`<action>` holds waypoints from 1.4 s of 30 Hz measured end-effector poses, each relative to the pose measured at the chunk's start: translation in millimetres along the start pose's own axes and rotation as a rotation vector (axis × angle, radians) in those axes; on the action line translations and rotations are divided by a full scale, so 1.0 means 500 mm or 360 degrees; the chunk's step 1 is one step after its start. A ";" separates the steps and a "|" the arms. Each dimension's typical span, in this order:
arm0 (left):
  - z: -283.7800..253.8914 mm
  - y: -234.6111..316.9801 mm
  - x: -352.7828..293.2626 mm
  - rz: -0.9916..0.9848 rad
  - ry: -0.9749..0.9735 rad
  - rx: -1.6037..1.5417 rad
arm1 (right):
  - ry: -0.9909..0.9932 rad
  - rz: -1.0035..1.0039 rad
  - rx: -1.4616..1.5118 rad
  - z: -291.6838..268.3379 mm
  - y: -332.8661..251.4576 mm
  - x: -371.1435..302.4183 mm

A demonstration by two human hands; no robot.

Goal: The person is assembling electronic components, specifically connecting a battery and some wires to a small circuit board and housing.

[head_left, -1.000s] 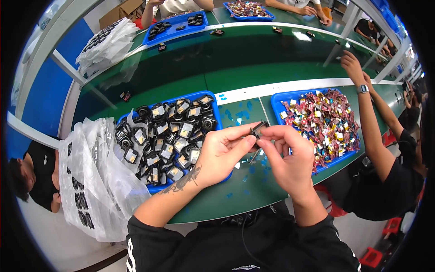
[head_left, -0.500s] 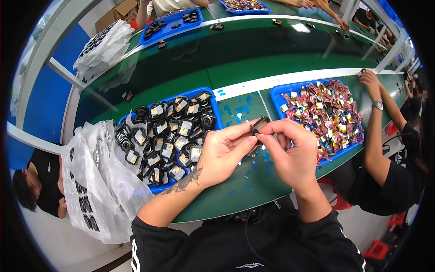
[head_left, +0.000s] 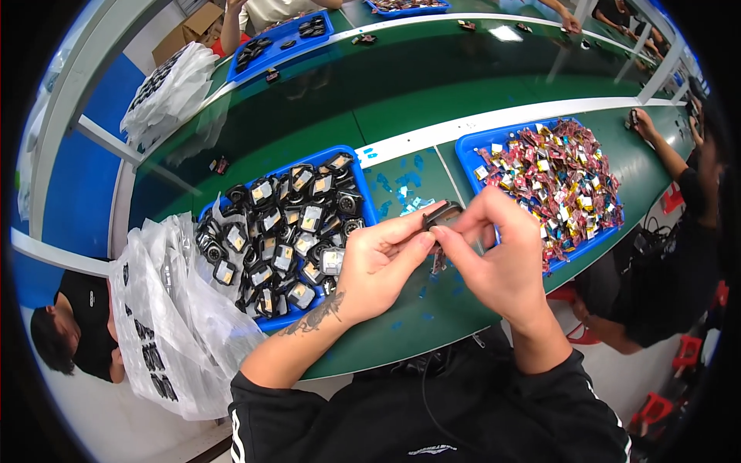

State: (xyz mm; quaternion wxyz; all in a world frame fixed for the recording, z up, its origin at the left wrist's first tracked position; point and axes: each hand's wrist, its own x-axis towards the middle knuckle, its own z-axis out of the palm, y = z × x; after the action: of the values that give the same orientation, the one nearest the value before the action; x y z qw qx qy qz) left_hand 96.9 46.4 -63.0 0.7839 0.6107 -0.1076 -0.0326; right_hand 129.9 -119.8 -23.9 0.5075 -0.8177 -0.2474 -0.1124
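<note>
Between my two hands is a small black plastic watch case [head_left: 441, 215], tilted. My left hand [head_left: 384, 266] grips its left end between thumb and fingers. My right hand [head_left: 498, 251] is closed at the near right edge of the case, thumb and fingertips pinched against it; whether they also hold some small part is hidden. Left of my hands, a blue tray [head_left: 369, 181] is heaped with similar black cases [head_left: 312, 218], many with a pale square piece inside. Right of them, another blue tray [head_left: 468, 151] holds a pile of small reddish, white and yellow electronic parts [head_left: 552, 193].
Blue film scraps [head_left: 409, 181] lie on the green bench between the trays. White plastic sheets [head_left: 174, 309] with black parts hang over the left tray's side. A raised green conveyor [head_left: 324, 92] runs beyond. A co-worker [head_left: 656, 255] sits at the right, others across.
The watch case has turned to lie flatter between my fingers. My right fingers have lifted and shifted over its right side. The co-worker's arm at the right has drawn away from the tray.
</note>
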 end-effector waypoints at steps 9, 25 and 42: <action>0.005 0.012 -0.002 0.0144 0.0126 0.0013 | 0.0293 -0.0359 0.0139 0.022 0.066 -0.001; 0.005 0.057 -0.001 0.0744 0.0119 0.1194 | -0.0085 0.0475 0.1510 0.021 0.026 -0.037; -0.009 0.064 -0.003 0.0641 0.0044 0.1303 | 0.0056 -0.0171 0.0360 0.002 0.048 -0.045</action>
State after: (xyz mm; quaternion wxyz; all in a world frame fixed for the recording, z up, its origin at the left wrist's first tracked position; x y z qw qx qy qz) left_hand 94.0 59.1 -33.7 0.4701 0.8374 -0.2178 0.1739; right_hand 123.2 -134.3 -52.8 0.5940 -0.7386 -0.2930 -0.1253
